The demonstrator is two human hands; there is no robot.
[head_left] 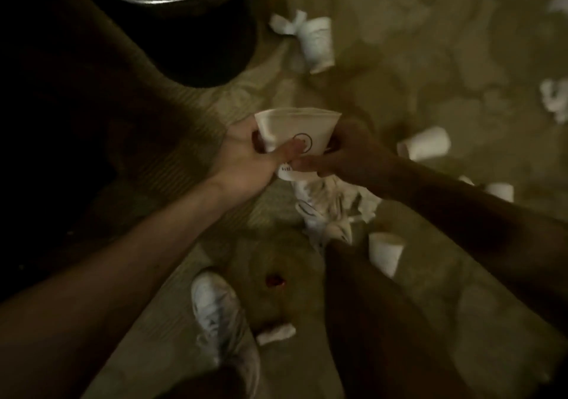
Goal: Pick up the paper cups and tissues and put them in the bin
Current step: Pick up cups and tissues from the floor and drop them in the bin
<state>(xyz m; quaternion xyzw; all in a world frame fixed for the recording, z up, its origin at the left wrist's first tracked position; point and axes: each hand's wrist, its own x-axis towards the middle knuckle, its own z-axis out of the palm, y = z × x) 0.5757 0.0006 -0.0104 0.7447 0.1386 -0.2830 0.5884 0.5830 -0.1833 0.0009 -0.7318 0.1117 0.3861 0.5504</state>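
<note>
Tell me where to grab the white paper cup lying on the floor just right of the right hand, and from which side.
Take the white paper cup across the middle of its side wall, coming from above. It lies on its side on the tan floor, touching nothing else, so fingers can probably close on both long sides.

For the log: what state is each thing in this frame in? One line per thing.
Held cup: squashed, off the floor, gripped by both hands.
Left hand: grips the cup, thumb across its front.
Right hand: grips the cup's other side.
Bin: upright, white rubbish inside.
Floor cup: lying on its side.
Tissue pile: crumpled, on the floor.
</note>
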